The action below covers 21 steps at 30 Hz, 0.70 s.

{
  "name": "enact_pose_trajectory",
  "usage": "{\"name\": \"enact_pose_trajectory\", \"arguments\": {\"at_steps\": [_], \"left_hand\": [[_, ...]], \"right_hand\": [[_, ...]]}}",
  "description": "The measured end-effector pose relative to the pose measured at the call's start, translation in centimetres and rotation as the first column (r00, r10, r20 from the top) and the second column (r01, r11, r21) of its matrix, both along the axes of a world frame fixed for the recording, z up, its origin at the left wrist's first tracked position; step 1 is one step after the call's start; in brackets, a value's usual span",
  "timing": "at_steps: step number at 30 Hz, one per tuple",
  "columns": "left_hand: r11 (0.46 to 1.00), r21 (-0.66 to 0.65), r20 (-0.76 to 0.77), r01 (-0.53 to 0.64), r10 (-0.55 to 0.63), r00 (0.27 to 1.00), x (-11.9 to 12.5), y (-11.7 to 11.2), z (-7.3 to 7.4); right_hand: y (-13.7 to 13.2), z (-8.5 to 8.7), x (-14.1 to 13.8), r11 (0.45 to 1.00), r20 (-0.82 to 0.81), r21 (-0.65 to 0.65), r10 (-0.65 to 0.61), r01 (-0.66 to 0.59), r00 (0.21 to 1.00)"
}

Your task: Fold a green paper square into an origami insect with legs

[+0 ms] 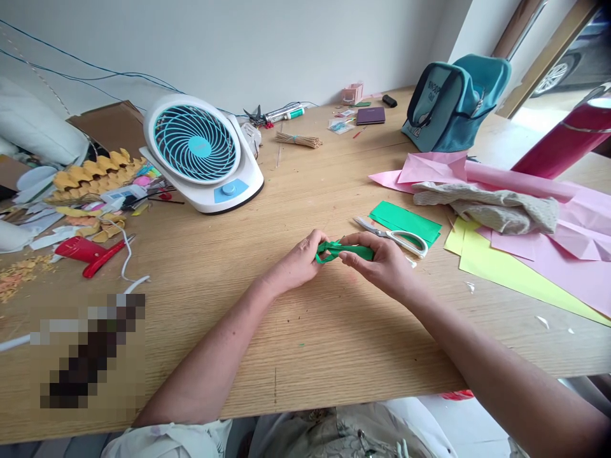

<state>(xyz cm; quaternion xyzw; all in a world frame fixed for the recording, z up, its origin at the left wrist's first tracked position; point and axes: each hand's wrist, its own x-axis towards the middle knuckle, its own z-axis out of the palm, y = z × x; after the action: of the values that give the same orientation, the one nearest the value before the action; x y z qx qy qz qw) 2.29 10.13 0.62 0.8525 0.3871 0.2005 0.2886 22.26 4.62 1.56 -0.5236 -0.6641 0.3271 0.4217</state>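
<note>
Above the middle of the wooden table (305,343), both hands meet on a piece of green paper (330,252) that looks folded or cut into strips. My left hand (305,257) pinches its left end. With thumb and fingers, my right hand (379,261) grips the right part of it. Just behind the right hand lie white-handled scissors (414,244), their blades pointing left. They rest partly over a flat green paper sheet (405,219). My fingers hide some of the held paper.
To the left stand a white fan (195,146) and a red glue gun (90,251) with a white cord. Pink paper (534,191), yellow paper (515,270) and a grey glove (496,207) lie at right. Behind are a teal bag (449,102) and a bundle of sticks (298,140).
</note>
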Motion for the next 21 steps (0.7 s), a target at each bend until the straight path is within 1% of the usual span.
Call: {"name": "enact_pose_trajectory", "arguments": {"at_steps": [3, 6, 9, 11, 13, 17, 19, 21], "left_hand": [[1.0, 0.0, -0.006, 0.006, -0.006, 1.0, 0.0, 0.0, 0.1], [1.0, 0.028, -0.002, 0.014, -0.014, 1.0, -0.2, 0.1, 0.2], [0.998, 0.064, -0.003, 0.02, -0.019, 1.0, -0.3, 0.3, 0.3], [0.998, 0.053, -0.007, 0.035, -0.034, 0.999, -0.3, 0.4, 0.4], [0.999, 0.015, -0.011, 0.044, -0.043, 0.999, -0.3, 0.4, 0.6], [0.999, -0.045, -0.029, 0.019, -0.02, 0.999, 0.0, 0.0, 1.2], [0.997, -0.079, -0.033, 0.014, -0.017, 0.999, 0.0, -0.2, 1.6], [0.991, -0.13, -0.022, 0.034, -0.038, 0.999, 0.1, -0.4, 2.0]], "right_hand": [[0.0, -0.2, -0.1, 0.999, 0.009, 0.037, 0.021, -0.021, 1.0], [0.0, -0.2, -0.1, 0.997, 0.01, 0.055, 0.046, -0.046, 0.999], [-0.2, 0.0, -0.1, 0.992, 0.063, 0.107, 0.058, -0.065, 0.996], [-0.3, 0.1, -0.2, 0.986, 0.088, 0.153, 0.053, -0.067, 0.995], [-0.3, 0.1, -0.2, 0.984, 0.093, 0.17, 0.044, -0.059, 0.995], [0.0, 0.0, -0.1, 0.99, 0.096, 0.138, 0.016, -0.029, 0.995], [0.2, -0.1, 0.2, 0.997, 0.073, 0.075, 0.014, -0.02, 0.997], [0.4, -0.2, 0.5, 0.999, 0.025, -0.023, 0.03, -0.03, 0.999]]}}
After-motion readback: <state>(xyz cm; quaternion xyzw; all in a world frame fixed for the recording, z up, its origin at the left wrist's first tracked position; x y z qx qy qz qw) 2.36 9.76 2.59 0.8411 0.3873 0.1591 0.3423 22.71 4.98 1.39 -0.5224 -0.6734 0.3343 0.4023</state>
